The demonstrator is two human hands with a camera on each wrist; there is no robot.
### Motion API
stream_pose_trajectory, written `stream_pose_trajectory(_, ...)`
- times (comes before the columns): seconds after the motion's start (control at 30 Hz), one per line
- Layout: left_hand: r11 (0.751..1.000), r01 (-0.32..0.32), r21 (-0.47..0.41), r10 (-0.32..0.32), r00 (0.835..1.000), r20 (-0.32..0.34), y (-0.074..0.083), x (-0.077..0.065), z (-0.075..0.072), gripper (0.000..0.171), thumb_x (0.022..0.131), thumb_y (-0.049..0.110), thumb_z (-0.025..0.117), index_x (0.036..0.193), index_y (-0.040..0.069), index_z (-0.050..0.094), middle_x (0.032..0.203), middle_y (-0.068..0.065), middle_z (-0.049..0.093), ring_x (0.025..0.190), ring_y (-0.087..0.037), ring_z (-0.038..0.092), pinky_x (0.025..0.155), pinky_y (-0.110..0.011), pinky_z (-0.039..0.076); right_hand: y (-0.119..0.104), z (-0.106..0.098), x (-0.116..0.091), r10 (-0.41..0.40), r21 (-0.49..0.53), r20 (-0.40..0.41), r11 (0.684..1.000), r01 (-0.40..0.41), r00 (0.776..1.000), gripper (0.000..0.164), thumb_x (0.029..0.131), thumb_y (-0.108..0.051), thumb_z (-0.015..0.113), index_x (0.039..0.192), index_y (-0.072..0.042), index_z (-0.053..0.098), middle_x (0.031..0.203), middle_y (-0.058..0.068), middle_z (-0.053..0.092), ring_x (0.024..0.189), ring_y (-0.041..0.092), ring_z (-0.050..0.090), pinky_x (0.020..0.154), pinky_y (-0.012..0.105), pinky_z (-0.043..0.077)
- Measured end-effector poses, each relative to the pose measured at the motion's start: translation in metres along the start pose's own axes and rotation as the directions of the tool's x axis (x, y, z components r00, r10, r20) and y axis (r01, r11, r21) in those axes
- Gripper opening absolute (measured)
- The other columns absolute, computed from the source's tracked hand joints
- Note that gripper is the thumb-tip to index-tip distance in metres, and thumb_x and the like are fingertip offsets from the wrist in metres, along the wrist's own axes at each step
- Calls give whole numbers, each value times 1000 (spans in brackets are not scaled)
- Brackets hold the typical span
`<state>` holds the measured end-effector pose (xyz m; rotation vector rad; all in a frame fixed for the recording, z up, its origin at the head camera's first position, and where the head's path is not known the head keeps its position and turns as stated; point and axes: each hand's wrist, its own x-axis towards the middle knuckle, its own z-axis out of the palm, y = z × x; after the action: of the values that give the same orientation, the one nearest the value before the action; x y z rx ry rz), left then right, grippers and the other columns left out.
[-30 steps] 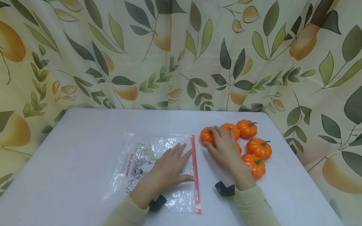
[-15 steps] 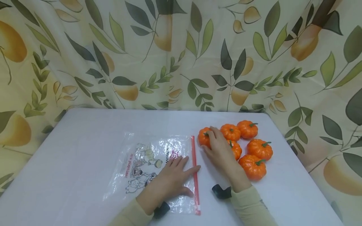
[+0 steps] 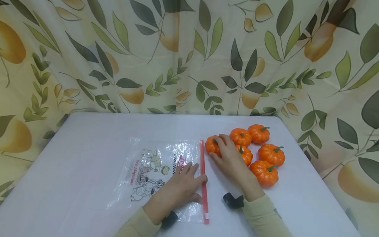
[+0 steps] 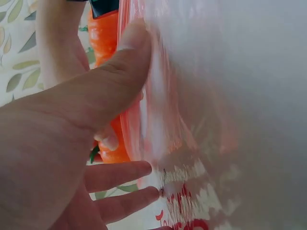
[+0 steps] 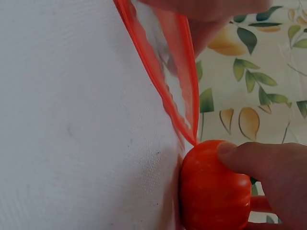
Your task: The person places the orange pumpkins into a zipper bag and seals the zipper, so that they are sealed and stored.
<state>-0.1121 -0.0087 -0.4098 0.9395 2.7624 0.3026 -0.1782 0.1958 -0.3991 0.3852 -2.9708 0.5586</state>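
A clear zipper bag (image 3: 165, 148) with red print lies on the white table, its red-edged mouth (image 3: 204, 194) toward the right. My left hand (image 3: 180, 184) rests on the bag beside that mouth, fingers fairly straight, thumb touching the red edge in the left wrist view. In the right wrist view, the bag's red edges (image 5: 192, 81) stand parted. With thumb and fingers, my right hand (image 3: 232, 161) grips a small orange pumpkin (image 3: 211, 145) by its side. This pumpkin (image 5: 211, 187) sits right at the end of the parted mouth; whether it touches the bag is unclear.
Several more orange pumpkins cluster at the right, among them one behind the right hand (image 3: 246, 155), one at the back (image 3: 259, 134) and one in front (image 3: 264, 173). A leaf-patterned cloth (image 3: 177, 65) hangs behind the table's far edge (image 3: 142, 113).
The right hand has brought the gripped pumpkin slightly left, apart from the others and closer to the bag's mouth. The left hand has shifted down and right to the red edge.
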Motion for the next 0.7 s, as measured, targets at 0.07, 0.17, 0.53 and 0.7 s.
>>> stream_pose_trajectory(0.07, 1000, -12, -1, 12, 1000, 11, 1, 0, 0, 60, 79, 57, 73, 132, 35, 54, 158, -12, 36, 148, -39, 30, 118, -61, 28, 1, -1, -1, 5, 7, 4, 1000, -5, 1000, 63, 90, -32, 72, 144, -13, 45, 150, 15, 38, 135, 39, 45, 105, 60, 45)
stream_pose_trajectory(0.17, 1000, -24, 6, 23, 999, 27, 1, 0, -1, 61, 79, 58, 73, 132, 34, 56, 158, -11, 36, 148, -38, 30, 118, -59, 30, 2, -3, -2, 23, 27, 4, 999, -23, 1000, 63, 90, -33, 72, 144, -15, 45, 151, 14, 38, 136, 38, 45, 105, 61, 44)
stream_pose_trajectory(0.53, 997, -47, 66, 51, 997, -54, -1, -5, 2, 53, 90, 58, 60, 134, 29, 55, 154, -14, 43, 143, -35, 41, 116, -51, 38, 3, -12, -14, 20, 92, 6, 996, -21, 1000, 63, 91, -35, 71, 144, -12, 46, 152, 13, 40, 137, 38, 45, 105, 61, 44)
stream_pose_trajectory(0.7, 999, -30, 33, 29, 999, 19, 2, -11, 3, 55, 87, 59, 64, 135, 34, 54, 158, -15, 38, 147, -40, 33, 116, -60, 32, 1, -14, -17, 1, 104, 21, 995, -3, 1000, 62, 90, -36, 71, 143, -14, 47, 151, 10, 41, 136, 36, 46, 104, 60, 46)
